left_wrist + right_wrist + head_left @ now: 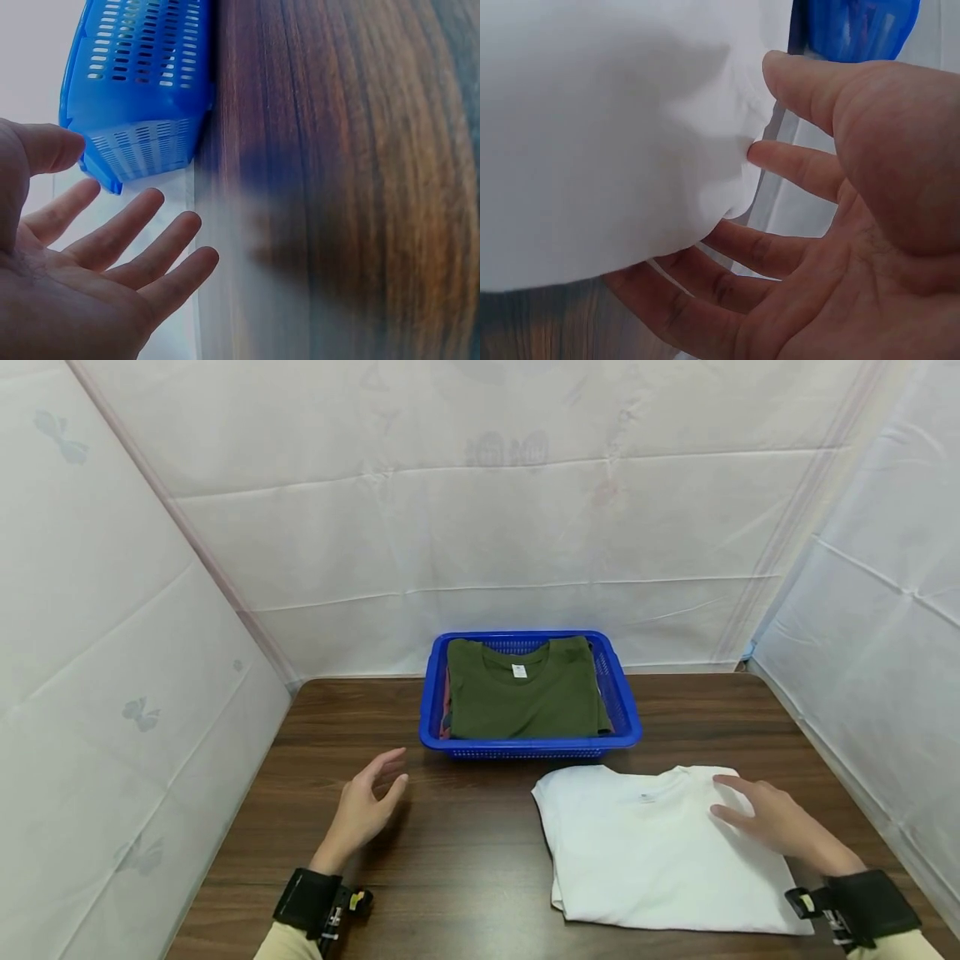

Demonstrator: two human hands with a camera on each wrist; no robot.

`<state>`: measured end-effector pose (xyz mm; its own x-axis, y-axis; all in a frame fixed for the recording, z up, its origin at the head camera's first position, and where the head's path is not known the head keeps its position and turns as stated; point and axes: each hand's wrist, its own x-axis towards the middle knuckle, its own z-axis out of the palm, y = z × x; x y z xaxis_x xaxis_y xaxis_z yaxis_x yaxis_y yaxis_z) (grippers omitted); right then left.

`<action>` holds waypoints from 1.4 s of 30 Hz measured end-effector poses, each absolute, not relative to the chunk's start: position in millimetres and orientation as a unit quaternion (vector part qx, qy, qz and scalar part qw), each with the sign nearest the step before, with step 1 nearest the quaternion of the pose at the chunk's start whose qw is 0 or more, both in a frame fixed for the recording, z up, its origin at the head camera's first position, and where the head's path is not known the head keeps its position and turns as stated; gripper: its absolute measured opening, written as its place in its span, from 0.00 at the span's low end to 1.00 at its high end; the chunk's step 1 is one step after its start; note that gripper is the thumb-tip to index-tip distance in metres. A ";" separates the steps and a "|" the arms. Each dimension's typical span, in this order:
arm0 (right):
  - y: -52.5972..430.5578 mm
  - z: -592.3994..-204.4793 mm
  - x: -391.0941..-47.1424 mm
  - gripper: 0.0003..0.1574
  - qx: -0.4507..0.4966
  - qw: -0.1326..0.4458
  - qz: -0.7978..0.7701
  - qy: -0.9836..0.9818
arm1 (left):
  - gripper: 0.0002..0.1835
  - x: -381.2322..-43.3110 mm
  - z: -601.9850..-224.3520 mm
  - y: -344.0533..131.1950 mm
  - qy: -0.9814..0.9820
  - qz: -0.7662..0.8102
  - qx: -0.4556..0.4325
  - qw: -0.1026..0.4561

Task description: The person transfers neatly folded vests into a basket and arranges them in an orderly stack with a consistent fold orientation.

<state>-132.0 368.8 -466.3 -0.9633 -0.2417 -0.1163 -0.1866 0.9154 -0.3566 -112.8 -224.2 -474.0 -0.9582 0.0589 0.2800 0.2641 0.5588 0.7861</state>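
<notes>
A folded white T-shirt [660,852] lies on the table, its neckline facing the far side. My right hand [780,822] is at the shirt's right shoulder, fingers spread. In the right wrist view the index fingertip meets the white cloth [630,150], and the tips of the lower fingers are hidden at its edge. My left hand [363,806] hovers over the table left of the shirt, holding nothing. Its fingers [161,247] are apart and loosely bent, near the blue basket [142,97]. Inside that basket a folded dark green T-shirt [525,693] lies on top.
The blue basket [532,748] stands at the back of the brown wooden table [450,877]. Reddish cloth [446,706] shows beneath the green shirt. White sheets [480,527] hang behind and along both sides. Each wrist wears a black strap [307,897] with a small camera.
</notes>
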 end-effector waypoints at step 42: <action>242.2 -464.9 -129.1 0.24 -0.132 0.080 -0.229 0.961 | 0.24 -98.8 -474.9 -198.3 -0.833 -0.547 -0.013 -0.087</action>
<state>-129.1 242.2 -464.9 -0.9520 -0.2914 -0.0939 -0.2179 0.8603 -0.4608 -98.8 -198.3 -474.9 -0.9844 0.1170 -0.1315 -0.0742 0.4015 0.9128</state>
